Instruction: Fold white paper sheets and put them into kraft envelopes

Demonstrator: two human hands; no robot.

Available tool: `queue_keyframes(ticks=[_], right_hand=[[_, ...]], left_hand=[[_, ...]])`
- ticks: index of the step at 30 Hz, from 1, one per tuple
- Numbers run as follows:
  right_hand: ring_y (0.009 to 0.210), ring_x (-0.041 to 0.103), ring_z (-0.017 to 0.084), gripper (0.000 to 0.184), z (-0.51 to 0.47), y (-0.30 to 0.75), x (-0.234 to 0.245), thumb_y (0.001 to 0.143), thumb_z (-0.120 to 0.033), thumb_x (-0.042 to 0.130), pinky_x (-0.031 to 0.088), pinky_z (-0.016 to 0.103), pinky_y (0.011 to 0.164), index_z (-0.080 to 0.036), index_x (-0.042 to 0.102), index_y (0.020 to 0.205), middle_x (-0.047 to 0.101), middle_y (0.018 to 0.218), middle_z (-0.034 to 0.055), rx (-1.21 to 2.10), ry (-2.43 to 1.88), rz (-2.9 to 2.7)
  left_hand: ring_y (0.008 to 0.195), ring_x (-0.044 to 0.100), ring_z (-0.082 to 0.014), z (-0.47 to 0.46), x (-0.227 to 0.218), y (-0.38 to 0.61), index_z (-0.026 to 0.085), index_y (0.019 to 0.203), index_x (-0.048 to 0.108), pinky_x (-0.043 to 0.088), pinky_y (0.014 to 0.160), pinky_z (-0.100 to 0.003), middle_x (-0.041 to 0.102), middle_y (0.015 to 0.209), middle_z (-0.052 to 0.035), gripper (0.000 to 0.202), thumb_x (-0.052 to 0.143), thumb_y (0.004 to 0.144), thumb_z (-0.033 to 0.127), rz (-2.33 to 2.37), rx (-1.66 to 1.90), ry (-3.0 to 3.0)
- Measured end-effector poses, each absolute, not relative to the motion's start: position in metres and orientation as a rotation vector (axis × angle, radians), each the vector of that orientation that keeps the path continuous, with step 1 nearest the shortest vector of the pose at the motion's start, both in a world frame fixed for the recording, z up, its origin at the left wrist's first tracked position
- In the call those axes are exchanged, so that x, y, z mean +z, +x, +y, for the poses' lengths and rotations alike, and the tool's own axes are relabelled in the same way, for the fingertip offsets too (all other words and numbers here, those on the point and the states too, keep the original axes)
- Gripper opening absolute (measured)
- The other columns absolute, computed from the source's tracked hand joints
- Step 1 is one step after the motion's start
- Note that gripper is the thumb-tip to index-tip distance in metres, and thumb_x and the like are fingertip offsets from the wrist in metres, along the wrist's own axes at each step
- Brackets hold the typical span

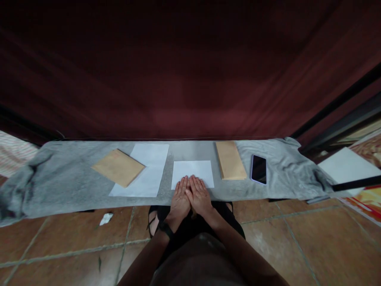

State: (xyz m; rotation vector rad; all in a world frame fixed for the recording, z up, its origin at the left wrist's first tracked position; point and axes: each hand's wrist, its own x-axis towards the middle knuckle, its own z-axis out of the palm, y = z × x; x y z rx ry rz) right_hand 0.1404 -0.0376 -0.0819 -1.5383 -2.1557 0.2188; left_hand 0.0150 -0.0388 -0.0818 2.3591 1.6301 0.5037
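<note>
A white sheet of paper (192, 169), which looks folded, lies in front of me on the grey cloth. My left hand (180, 200) rests flat on its near edge, fingers stretched out. Beside it and touching it, my right hand (200, 198) also lies flat on the paper with straight fingers. Neither hand grasps anything. To the left, a brown envelope (119, 167) lies aslant over larger white sheets (151, 174). A stack of brown envelopes (231, 161) is to the right of the paper.
The grey cloth (74, 178) covers a narrow table. A phone (258, 169) lies on it at the right. Behind hangs a dark red curtain (184, 87). A scrap of white paper (106, 218) is on the tiled floor (268, 246), and a white board (348, 167) stands at far right.
</note>
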Motion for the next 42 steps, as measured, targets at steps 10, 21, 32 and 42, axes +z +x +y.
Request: queue_keyframes(ticks=[10, 21, 32, 42], right_hand=[[0.150, 0.033, 0.030, 0.069, -0.057, 0.186, -0.091, 0.105, -0.045, 0.041, 0.032, 0.048, 0.120, -0.003, 0.027, 0.158, 0.036, 0.160, 0.0211, -0.060, -1.659, -2.187], [0.148, 0.037, 0.030, 0.069, -0.072, 0.216, -0.093, 0.106, -0.045, 0.037, 0.031, 0.048, 0.121, -0.007, 0.019, 0.161, 0.035, 0.160, 0.0198, -0.101, -1.729, -2.139], [0.148, 0.037, 0.030, 0.064, -0.072, 0.216, -0.092, 0.106, -0.041, 0.038, 0.032, 0.049, 0.120, -0.005, 0.028, 0.158, 0.039, 0.158, 0.0203, -0.088, -1.738, -2.140], [0.150, 0.034, 0.026, 0.054, -0.022, 0.178, -0.072, 0.107, -0.037, 0.034, 0.029, 0.048, 0.122, -0.009, 0.041, 0.153, 0.040, 0.159, 0.0135, 0.126, -1.637, -2.172]], left_hand=[[0.153, 0.025, -0.0308, -0.055, -0.081, 0.002, 0.000, 0.152, 0.035, 0.029, 0.123, -0.049, 0.032, 0.161, -0.0241, 0.061, 0.037, 0.102, 0.035, 1.837, 0.446, 2.537], [0.151, 0.030, -0.0332, -0.067, -0.071, -0.012, -0.001, 0.151, 0.038, 0.029, 0.123, -0.052, 0.038, 0.158, -0.0250, 0.061, 0.030, 0.104, 0.037, 1.989, 0.413, 2.478], [0.152, 0.029, -0.0256, -0.009, -0.071, 0.033, 0.005, 0.154, 0.036, 0.027, 0.125, -0.047, 0.038, 0.160, -0.0171, 0.058, 0.027, 0.105, 0.034, 1.736, 0.322, 2.535], [0.151, 0.032, -0.0244, -0.011, -0.071, 0.023, 0.009, 0.154, 0.037, 0.030, 0.123, -0.046, 0.040, 0.159, -0.0145, 0.055, 0.027, 0.103, 0.028, 1.737, 0.314, 2.520]])
